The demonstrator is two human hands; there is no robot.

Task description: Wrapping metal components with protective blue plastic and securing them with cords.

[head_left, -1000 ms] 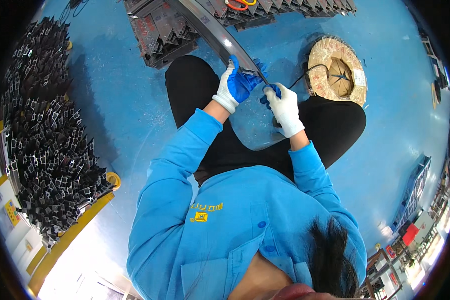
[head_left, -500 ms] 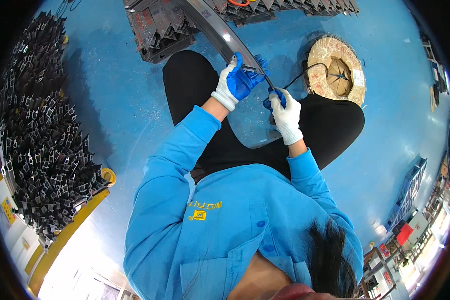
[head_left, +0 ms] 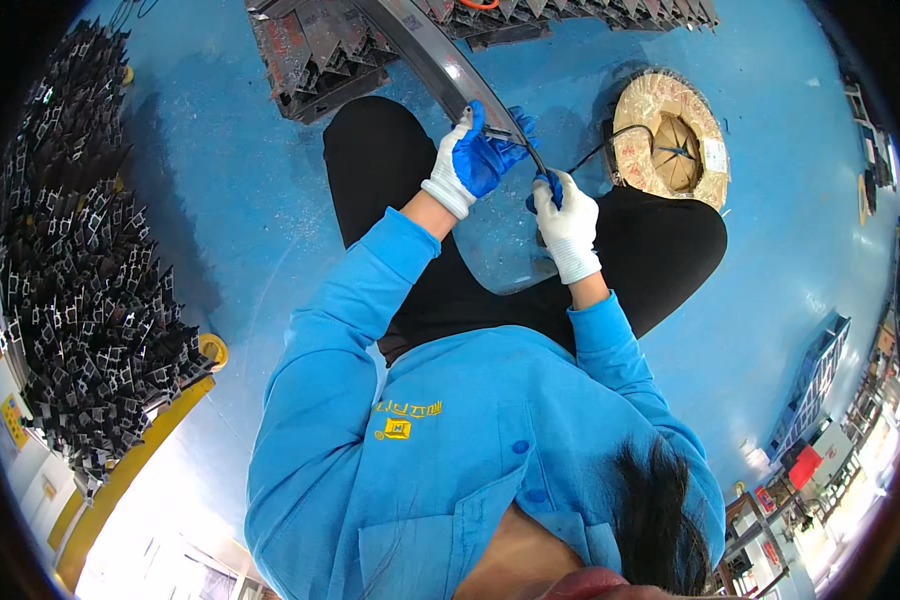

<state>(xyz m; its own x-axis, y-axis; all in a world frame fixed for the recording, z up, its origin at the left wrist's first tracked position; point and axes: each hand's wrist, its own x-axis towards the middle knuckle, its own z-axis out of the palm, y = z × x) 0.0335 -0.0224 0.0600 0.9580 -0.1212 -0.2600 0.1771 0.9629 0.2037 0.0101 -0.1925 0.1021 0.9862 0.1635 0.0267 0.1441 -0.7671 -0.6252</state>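
Observation:
A long dark grey metal profile (head_left: 432, 62) slants down from the top of the view to a spot above my lap. My left hand (head_left: 475, 163), in a white glove with a blue palm, is wrapped around its near end, thumb on one side and fingers on the other. In a matching glove, my right hand (head_left: 568, 222) pinches a thin black strip (head_left: 536, 160) just beyond that end. The strip runs up to the profile; where it meets the profile is partly hidden by my fingers. Black strip also leads away to a paper-wrapped coil (head_left: 632, 150) on the right.
I sit on a blue floor (head_left: 270, 240) with my knees apart. Stacked angled profiles (head_left: 320, 60) lie ahead. A large pile of dark profiles (head_left: 90, 300) stands at left behind a yellow rail (head_left: 135, 470). Racks and a red item (head_left: 804, 466) are far right.
My right hand has shifted slightly up and left, closer to the profile's end, still pinching the strip. My left hand keeps its hold, almost unmoved.

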